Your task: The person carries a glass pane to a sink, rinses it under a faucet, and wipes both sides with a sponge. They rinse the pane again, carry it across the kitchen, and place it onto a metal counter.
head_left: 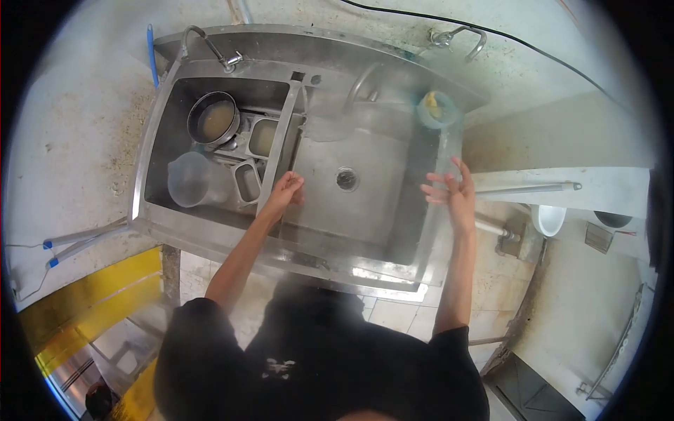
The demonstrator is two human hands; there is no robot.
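Note:
My left hand (286, 191) is over the divider between the two steel sink basins. Its fingers are curled in, and no object shows in them. My right hand (455, 188) hovers near the right rim of the sink, its fingers spread and holding nothing. Between the hands lies the right basin (337, 221), with a round drain (346, 178) in its floor. To the left, the other basin holds a round pot (214, 121) of cloudy liquid, a translucent plastic jug (189, 181) and small steel pans (247, 182).
A translucent bowl (437, 112) with something yellow inside stands at the sink's back right corner. One faucet (228, 59) rises behind the left basin, another curved spout (361, 84) over the right. A wall tap (467, 36) juts out at upper right. Haze blurs the right side.

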